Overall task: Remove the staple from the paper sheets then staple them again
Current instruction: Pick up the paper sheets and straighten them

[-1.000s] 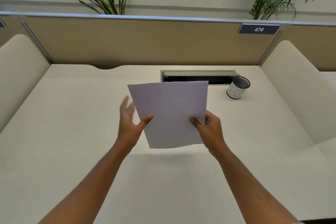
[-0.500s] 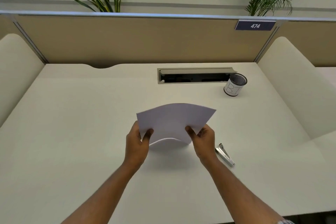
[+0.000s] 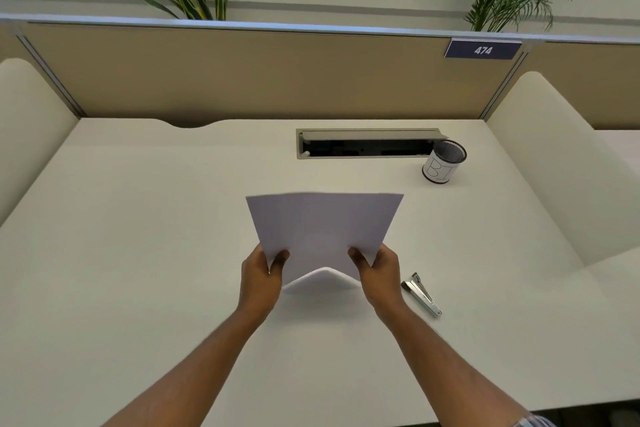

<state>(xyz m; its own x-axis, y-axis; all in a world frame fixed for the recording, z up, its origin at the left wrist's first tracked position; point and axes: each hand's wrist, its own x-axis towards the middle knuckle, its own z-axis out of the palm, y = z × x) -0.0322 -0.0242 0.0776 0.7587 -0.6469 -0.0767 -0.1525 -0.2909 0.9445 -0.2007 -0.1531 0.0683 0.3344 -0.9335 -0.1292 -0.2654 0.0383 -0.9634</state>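
White paper sheets are held up over the middle of the desk, bowed upward along their near edge. My left hand pinches the near left corner, thumb on top. My right hand pinches the near right corner the same way. A small silver stapler lies flat on the desk just right of my right hand, apart from it. No staple can be made out on the sheets.
A mesh pen cup with a white label stands at the back right, beside an open cable slot in the white desk. A tan partition closes the back; padded side panels flank the desk.
The sheets came down from an upright hold towards the desk. My left hand, loose a second ago, now pinches the near left corner. The stapler has come into view.
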